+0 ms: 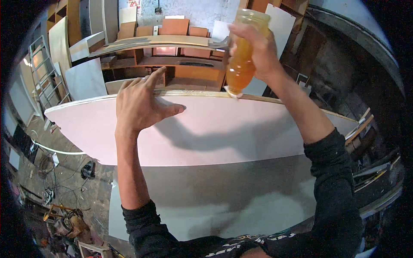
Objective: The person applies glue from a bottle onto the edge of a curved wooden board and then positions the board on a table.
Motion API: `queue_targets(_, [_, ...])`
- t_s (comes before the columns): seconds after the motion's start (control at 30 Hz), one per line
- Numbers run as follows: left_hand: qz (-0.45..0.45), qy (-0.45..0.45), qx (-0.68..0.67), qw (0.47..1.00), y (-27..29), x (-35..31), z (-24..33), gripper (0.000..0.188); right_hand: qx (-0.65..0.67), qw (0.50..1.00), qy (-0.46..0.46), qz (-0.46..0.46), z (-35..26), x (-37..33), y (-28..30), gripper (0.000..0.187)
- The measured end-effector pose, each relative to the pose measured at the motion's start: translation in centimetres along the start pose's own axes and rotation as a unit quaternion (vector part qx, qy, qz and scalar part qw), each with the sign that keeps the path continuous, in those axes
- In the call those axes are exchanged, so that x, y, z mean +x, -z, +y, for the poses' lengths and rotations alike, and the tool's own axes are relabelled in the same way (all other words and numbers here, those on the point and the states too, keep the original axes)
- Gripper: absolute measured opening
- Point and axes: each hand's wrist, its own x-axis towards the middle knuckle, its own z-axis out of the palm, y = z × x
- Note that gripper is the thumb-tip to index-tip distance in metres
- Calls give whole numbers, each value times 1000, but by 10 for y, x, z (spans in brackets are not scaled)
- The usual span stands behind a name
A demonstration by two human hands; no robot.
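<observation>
A long pale pink-white panel (223,133) stands on its edge in front of me, its narrow wood-coloured upper edge facing up. My left hand (140,101) rests at that upper edge, left of the middle. Its fingers reach over the edge, with thumb and index finger spread wide apart. Wrapped around a clear bottle (241,73) of amber liquid is my right hand (263,53). The bottle is tipped upside down, and its white nozzle is at the panel's upper edge; whether it touches I cannot tell. Motion slightly blurs the bottle and right hand.
Below the panel lies a pale grey board (172,219). Behind it stands a wooden shelf unit (193,77) with boards on top. A metal ladder (47,71) leans at the far left. Cables and a black object (88,170) lie on the floor at the left.
</observation>
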Motion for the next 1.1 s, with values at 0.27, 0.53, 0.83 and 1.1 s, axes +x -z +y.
queue_targets(0.27, [-12, 4, -55, 998, 5, 3, 2, 109, -17, 994, 83, -69, 7, 30, -89, 24])
queue_targets(0.53, [6, 44, 70, 997, 28, -16, -59, 123, 26, 988, 118, -101, 19, 53, -123, 20])
queue_targets(0.83, [38, 48, 57, 997, 26, -26, -70, 133, 75, 983, 114, -122, 25, 53, -172, 20])
queue_targets(1.1, [16, 78, 60, 995, 25, -26, -73, 137, 44, 983, 138, -110, 27, 54, -165, 19])
